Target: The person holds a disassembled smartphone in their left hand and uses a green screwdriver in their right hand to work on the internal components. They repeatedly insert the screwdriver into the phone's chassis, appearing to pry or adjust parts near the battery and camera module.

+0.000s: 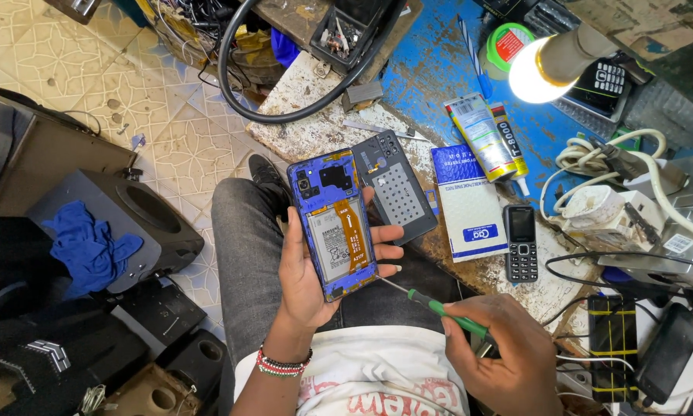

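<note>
The left hand (316,266) grasps an opened blue phone (333,223) (back off, battery showing) over the lap; the right hand (504,358), near right, grips a green screwdriver (431,303), tip touching the phone's lower edge.

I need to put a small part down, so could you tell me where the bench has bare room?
Bare blue bench top lies between the black cable loop and the glue tube. The right side around the button phone, white cables and lamp is crowded.

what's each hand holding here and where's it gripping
Left hand cradles the opened blue smartphone by its long edges, back exposed. Right hand holds the green-handled screwdriver by its handle.
</note>
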